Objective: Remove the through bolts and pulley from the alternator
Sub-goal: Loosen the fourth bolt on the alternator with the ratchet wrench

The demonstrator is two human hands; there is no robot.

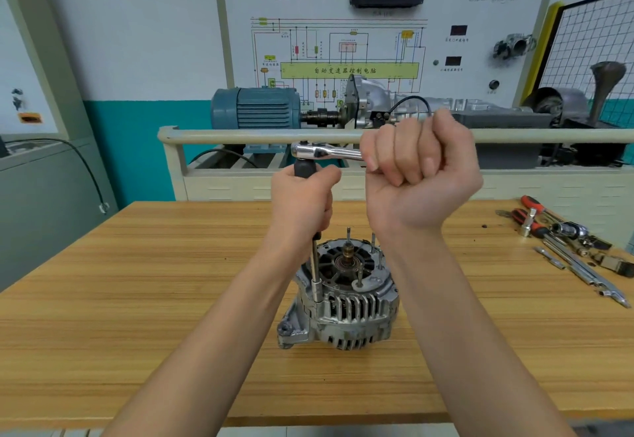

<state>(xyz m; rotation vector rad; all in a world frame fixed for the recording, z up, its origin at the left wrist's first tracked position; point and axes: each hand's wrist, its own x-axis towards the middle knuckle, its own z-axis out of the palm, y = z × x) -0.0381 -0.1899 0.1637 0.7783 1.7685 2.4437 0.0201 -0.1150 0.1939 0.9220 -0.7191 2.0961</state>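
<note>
The wooden table (137,299) carries the alternator (341,299), which stands near its middle with the rear face up, slip-ring shaft and several studs rising from it. Behind the table a training board (377,42) with a wiring diagram hangs over a rack holding a blue electric motor (254,107) coupled to a gearbox; a wire mesh panel (590,42) stands to the right.

The right hand (422,172) is closed in a full fist round the handle of the ratchet (322,151), held level above the alternator. The left hand (302,203) grips the black upper part of the long extension (315,258), keeping it upright; its socket (317,290) sits down on the housing's left edge, presumably over a through-bolt head, though the head itself is hidden.

So the step in hand looks like loosening one through bolt. The next move calls for a steady sweep of the handle with the extension kept plumb, lest the socket slip or the unclamped alternator twist on the table.

A cluster of loose tools (566,241), with red-handled screwdrivers, bits and sockets among them, lies near the table's right edge, well apart from the work.
</note>
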